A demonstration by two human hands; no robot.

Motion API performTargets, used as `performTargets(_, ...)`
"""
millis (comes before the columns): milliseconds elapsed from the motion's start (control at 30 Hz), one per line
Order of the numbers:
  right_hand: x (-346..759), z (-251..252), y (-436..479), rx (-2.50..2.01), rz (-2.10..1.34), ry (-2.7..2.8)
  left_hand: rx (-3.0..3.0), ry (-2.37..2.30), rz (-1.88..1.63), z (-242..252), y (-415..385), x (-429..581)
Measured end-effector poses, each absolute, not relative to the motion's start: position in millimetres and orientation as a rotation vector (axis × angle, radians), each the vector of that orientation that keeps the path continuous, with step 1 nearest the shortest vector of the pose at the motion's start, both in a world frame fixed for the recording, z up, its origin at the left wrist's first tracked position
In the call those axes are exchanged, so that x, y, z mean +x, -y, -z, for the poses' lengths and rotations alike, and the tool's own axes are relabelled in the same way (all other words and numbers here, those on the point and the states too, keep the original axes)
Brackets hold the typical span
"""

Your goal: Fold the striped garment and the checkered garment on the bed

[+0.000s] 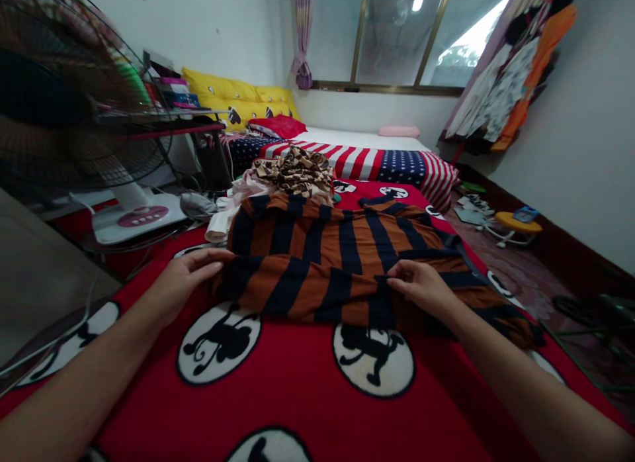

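Observation:
A brown and navy striped shirt (pixel 317 237) lies spread across a red blanket (pixel 288 396) printed with white circles and black figures. Its near part is folded over in a long band. At the left end of that fold, my left hand (pixel 198 267) pinches the cloth between thumb and fingers. My right hand (pixel 419 283) grips the fold's edge right of the middle, fingertips closed on the fabric. Beyond the shirt sits a heap of crumpled clothes (pixel 297 171), with a brown checked piece on top.
A fan (pixel 133 214) stands close on the left, beside a small desk (pixel 188 114). At the back is a bed (pixel 347 157) with striped and starred covers and a yellow cushion (pixel 238 94). Clothes (pixel 516 85) hang on the right, above a yellow stool (pixel 518 224).

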State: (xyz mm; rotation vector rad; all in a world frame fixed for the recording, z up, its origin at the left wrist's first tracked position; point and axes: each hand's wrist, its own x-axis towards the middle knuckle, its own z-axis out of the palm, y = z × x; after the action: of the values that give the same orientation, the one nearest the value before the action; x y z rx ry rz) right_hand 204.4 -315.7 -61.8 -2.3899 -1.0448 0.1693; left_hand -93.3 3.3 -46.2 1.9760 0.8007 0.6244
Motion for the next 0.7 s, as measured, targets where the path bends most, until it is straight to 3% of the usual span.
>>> performTargets(167, 188.6, 51.2, 295.3, -2.557, 0.157, 1.174, 1.635, -0.637, -0.569, 48.3, -6.4, -86.9)
performTargets(500, 205.9, 43.2, 284.3, -2.483, -0.240, 1.311, 2.134, -0.819, -0.480, 57.5, 0.8, -105.0)
performTargets(700, 217.2, 40.8, 284.3, -2.399, 0.082, 1.063, 2.143, -0.643, -0.486, 67.8, -4.4, -106.9)
